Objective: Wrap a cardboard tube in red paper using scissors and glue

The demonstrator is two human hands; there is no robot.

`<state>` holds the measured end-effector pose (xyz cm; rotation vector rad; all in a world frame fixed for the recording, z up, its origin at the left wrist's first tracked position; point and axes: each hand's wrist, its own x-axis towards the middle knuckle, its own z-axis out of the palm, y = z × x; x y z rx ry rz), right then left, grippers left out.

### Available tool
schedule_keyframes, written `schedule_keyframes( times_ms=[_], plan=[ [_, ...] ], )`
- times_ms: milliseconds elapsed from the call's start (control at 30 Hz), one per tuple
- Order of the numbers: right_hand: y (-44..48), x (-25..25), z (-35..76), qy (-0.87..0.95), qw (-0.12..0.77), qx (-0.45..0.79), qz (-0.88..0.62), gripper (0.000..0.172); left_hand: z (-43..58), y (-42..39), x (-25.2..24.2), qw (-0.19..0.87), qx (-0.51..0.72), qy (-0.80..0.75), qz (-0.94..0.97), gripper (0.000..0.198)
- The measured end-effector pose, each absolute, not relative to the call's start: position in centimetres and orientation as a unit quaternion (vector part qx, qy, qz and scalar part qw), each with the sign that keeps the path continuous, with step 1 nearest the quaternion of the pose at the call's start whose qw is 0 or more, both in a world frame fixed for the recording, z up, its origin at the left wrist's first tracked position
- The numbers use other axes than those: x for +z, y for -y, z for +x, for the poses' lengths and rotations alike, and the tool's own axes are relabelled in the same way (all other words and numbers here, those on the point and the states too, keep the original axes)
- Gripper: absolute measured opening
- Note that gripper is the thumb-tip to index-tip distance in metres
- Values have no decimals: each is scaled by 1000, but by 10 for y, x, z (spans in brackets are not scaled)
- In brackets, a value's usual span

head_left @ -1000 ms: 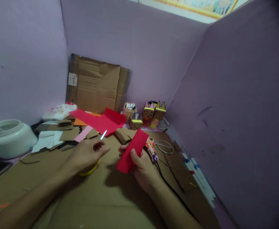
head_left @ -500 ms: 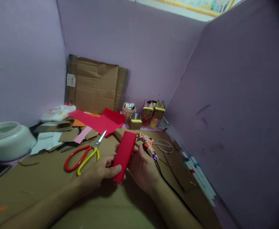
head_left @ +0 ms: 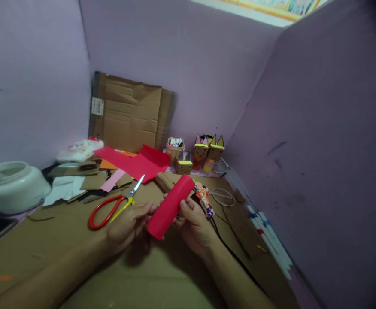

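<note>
A red paper tube (head_left: 170, 208), somewhat flattened, lies slantwise between my two hands, above the cardboard sheet. My right hand (head_left: 194, 225) grips its right side, thumb on top and fingers underneath. At the tube's lower left edge, my left hand (head_left: 130, 225) holds on with curled fingers, partly hidden behind the paper. Scissors (head_left: 119, 206) with one red and one yellow handle lie open left of my left hand. Just beyond my right hand is a glue gun (head_left: 204, 199) wrapped in patterned covering, its tip hidden behind the tube.
Red paper (head_left: 139, 163) and cardboard scraps (head_left: 93, 181) cover the back left. A white pot (head_left: 17, 189) stands at far left. Cat-eared cardboard figures (head_left: 184, 166) and a cup of markers (head_left: 175, 148) are at the back. White markers (head_left: 268, 240) line the right; a black cord (head_left: 236, 257) trails forward.
The red tube has turned clockwise and tilted further right. My left thumb has come off its top face, while my right thumb now presses on it.
</note>
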<state>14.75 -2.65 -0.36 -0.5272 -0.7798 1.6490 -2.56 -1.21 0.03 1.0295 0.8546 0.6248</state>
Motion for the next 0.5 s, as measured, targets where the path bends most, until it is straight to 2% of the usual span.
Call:
schedule_keyframes(
  times_ms=[67, 100, 167, 233, 333, 500],
  plan=[
    [23, -4, 152, 297, 603, 704, -229, 34, -42, 2, 8, 605, 305, -456, 577, 52],
    [21, -3, 155, 277, 612, 704, -230, 35, -53, -3, 13, 501, 311, -500, 634, 51],
    [18, -1, 159, 242, 623, 708, -228, 38, -72, -11, 22, 294, 242, -576, 724, 46],
    [16, 3, 163, 221, 630, 710, -224, 39, -86, -13, 25, 177, 127, -613, 759, 42],
    [15, 7, 167, 218, 625, 715, -226, 40, -91, -10, 18, 104, 36, -601, 791, 36],
    [17, 10, 168, 242, 617, 711, -235, 41, -77, -7, 1, 98, 41, -624, 774, 47]
  ],
)
